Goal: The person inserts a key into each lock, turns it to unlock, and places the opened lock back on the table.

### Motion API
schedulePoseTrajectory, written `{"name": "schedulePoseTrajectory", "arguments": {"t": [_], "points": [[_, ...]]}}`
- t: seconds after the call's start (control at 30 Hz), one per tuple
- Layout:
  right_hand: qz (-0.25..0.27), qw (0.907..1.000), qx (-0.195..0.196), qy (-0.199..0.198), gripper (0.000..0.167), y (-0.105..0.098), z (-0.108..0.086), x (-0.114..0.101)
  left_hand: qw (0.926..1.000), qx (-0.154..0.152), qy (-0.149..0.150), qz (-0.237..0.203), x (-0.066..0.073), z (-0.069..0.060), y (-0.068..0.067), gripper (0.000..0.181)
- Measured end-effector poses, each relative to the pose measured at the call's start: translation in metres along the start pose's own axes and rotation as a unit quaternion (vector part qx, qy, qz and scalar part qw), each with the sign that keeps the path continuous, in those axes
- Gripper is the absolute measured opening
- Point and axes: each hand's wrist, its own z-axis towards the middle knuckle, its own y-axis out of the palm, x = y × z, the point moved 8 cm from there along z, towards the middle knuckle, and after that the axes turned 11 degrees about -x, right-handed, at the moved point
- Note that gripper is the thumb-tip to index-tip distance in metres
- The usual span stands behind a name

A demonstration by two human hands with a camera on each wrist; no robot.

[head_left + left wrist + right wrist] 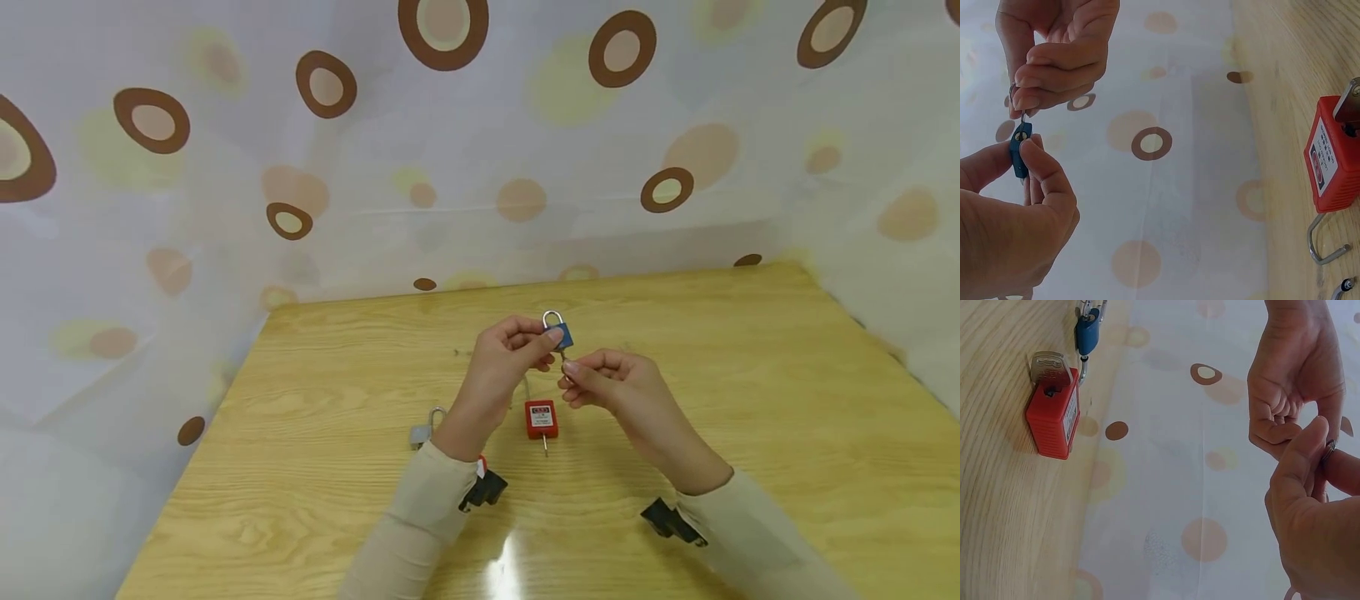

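Note:
Above the table, my left hand [501, 367] holds a small blue padlock [565, 335] between thumb and fingers, its shackle up and closed. Just below the lock, my right hand [626, 385] pinches a small metal key on a ring [1012, 94]. The key's end is at the keyhole [1020, 135]; how far in it sits, I cannot tell. A red padlock [542, 418] with a white label lies beneath the hands, a key [1050, 365] in it and its shackle [1317, 240] open. Left of it, a grey padlock [421, 435] has its shackle open.
Another blue padlock [1087, 334] lies on the table past the red one in the right wrist view. The wooden table [315, 500] meets a patterned white cloth [465, 242] at the back. Black wrist mounts [483, 490] stick out from both sleeves.

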Motion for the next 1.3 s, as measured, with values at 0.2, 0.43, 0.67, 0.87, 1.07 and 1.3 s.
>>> {"name": "schedulePoseTrajectory", "arguments": {"t": [0.2,0.43,0.67,0.87,1.07,1.3], "points": [[0.002,1.0,-0.004,-0.001,0.011,0.0008,0.0014,-0.0005,0.9999,0.009,-0.005,0.002,-0.0005,0.0,-0.0009,0.015],[0.0,1.0,0.003,0.0,0.013,0.0007,0.0007,0.0007,0.9997,0.018,-0.014,0.007,-0.0021,0.0008,-0.0021,0.018],[0.002,0.9999,0.017,0.003,0.011,0.0008,-0.0004,0.0014,0.9997,0.015,-0.004,0.016,-0.0005,0.0006,-0.0001,0.014],[-0.001,0.9997,0.024,0.001,0.013,-0.0003,-0.0007,0.0,0.9997,0.008,0.008,0.021,0.0006,-0.0004,0.0019,0.011],[-0.014,0.9999,-0.006,-0.006,0.019,-0.0007,-0.0007,-0.0026,0.9997,0.01,0.017,0.013,0.0008,0.001,0.0009,0.012],[-0.001,0.9996,-0.027,-0.006,0.019,0.0007,0.0005,-0.0034,0.9997,0.022,0.013,0.002,0.0016,-0.001,-0.0017,0.012]]}}
